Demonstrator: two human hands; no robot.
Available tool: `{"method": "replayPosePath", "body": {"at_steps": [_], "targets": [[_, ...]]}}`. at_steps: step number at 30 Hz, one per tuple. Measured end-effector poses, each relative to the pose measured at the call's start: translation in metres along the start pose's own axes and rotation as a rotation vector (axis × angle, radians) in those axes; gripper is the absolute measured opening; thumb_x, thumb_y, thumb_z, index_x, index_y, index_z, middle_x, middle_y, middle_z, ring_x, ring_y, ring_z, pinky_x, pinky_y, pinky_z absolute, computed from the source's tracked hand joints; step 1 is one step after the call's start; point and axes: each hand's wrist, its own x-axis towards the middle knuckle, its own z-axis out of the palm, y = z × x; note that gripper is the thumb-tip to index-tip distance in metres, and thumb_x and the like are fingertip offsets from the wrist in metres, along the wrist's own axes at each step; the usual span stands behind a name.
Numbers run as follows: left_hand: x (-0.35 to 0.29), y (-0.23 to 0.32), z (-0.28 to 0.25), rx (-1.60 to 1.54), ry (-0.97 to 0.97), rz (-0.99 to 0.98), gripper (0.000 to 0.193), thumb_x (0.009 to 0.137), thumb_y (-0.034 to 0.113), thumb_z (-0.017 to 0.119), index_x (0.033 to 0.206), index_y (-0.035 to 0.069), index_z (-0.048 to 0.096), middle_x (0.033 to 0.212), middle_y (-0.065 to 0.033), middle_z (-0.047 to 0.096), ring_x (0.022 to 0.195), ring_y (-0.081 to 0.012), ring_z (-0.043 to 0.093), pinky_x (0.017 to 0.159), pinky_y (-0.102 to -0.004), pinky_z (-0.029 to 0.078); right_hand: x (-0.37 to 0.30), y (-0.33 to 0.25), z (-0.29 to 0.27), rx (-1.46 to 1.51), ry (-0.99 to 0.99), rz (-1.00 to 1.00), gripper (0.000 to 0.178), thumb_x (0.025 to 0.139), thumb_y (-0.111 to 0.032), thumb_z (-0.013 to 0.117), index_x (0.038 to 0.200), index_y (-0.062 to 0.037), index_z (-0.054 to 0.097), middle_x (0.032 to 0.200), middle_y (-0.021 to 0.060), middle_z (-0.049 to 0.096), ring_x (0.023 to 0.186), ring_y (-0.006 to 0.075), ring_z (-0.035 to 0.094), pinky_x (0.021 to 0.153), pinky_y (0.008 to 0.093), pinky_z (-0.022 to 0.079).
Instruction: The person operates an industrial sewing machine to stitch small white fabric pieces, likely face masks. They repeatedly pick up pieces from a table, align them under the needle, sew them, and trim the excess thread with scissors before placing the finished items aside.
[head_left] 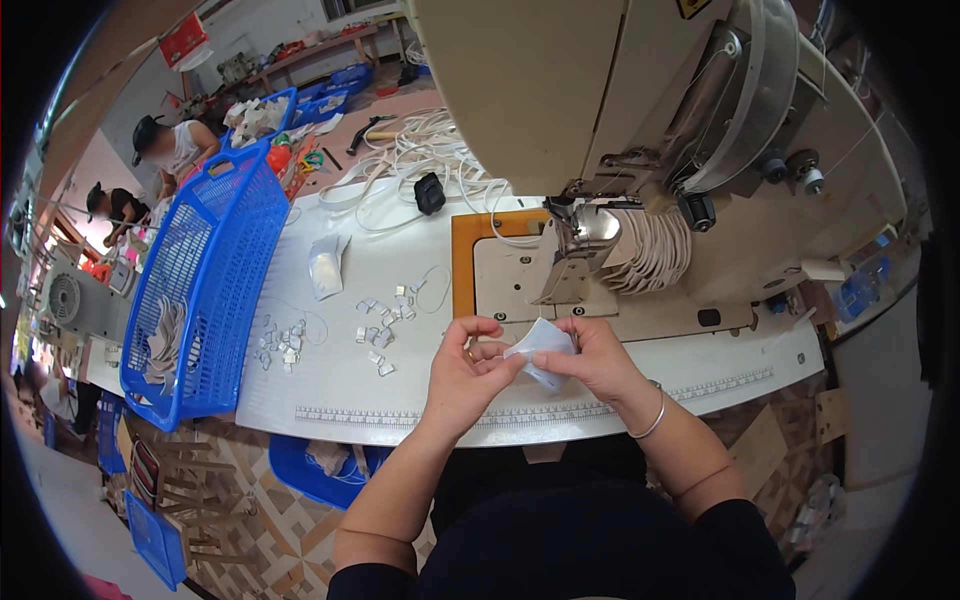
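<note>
left hand [468, 378] and right hand [600, 368] both pinch a pale-blue piece [545, 345] just in front of the post-bed sewing machine [535, 90], not on it yet; fanned white stack [655, 250] sits there, hard to tell if finished

The held piece [547, 342] is before the sewing machine [535, 90], right of scattered parts [383, 338] and basket [228, 265].

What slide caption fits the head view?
Left hand and right hand hold a small pale piece before a sewing machine, with a blue basket to the left.
</note>
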Motion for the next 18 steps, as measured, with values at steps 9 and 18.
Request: {"method": "replayPosePath", "body": {"at_steps": [9, 18], "targets": [[0.04, 0.0, 0.007, -0.086, -0.299, -0.183, 0.009, 0.081, 0.005, 0.062, 0.082, 0.003, 0.054, 0.073, -0.0065, 0.059, 0.061, -0.0116, 0.058, 0.053, -0.0208, 0.046, -0.007, -0.034, -0.027, -0.014, 0.052, -0.133, 0.041, 0.07, -0.015, 0.075, 0.102, 0.0011, 0.056, 0.093, 0.006, 0.06, 0.084, 0.0105, 0.056, 0.073, 0.0248, 0.046], [0.12, 0.031, 0.048, -0.048, -0.34, -0.291, 0.006, 0.078, 0.007, 0.061, 0.075, 0.003, 0.058, 0.065, -0.0047, 0.056, 0.05, -0.0113, 0.052, 0.043, -0.0207, 0.037, 0.004, -0.077, -0.061, -0.922, 0.268, -0.397, 0.078, 0.049, -0.034, 0.086, 0.113, -0.007, 0.051, 0.103, 0.0098, 0.056, 0.099, 0.0245, 0.053, 0.083, 0.0346, 0.044]]}}
